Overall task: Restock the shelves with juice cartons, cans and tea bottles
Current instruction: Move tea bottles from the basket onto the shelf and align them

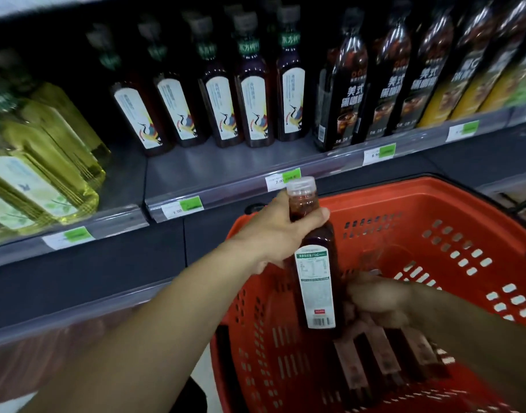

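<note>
Bottles [383,368] lie in basket [452,234], before and below the shelf [226,165]

Dim shop aisle: grey metal shelving [226,165] with price-tag rails [285,186], perhaps pale flooring below

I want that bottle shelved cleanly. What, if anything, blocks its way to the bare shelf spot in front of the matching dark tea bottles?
Nothing visible does. The left hand holds the bottle above the red basket; the bare shelf space fronting the matching bottles lies open.
</note>
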Motion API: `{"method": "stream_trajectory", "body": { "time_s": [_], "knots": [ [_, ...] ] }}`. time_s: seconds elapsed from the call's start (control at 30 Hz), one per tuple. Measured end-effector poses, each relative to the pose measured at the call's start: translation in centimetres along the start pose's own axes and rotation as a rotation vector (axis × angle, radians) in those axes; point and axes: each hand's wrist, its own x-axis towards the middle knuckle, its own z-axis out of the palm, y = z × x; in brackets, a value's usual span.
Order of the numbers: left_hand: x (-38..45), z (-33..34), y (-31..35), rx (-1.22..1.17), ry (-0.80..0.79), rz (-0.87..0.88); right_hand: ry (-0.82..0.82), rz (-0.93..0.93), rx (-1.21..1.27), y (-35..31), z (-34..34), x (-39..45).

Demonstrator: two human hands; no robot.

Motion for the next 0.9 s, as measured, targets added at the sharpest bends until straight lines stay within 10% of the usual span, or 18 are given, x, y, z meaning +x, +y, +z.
{"method": "stream_trajectory", "body": {
  "time_s": [0.4, 0.9],
  "knots": [
    [0.5, -7.4, 4.3, -0.146, 0.341, 0.366, 0.244, -0.325, 0.042, -11.1, 2.3, -2.8],
    [3.6, -19.2, 5.5, -0.280, 0.609, 0.355, 0.390, -0.496, -0.053, -24.9, 7.2, 1.5]
  ]
}}
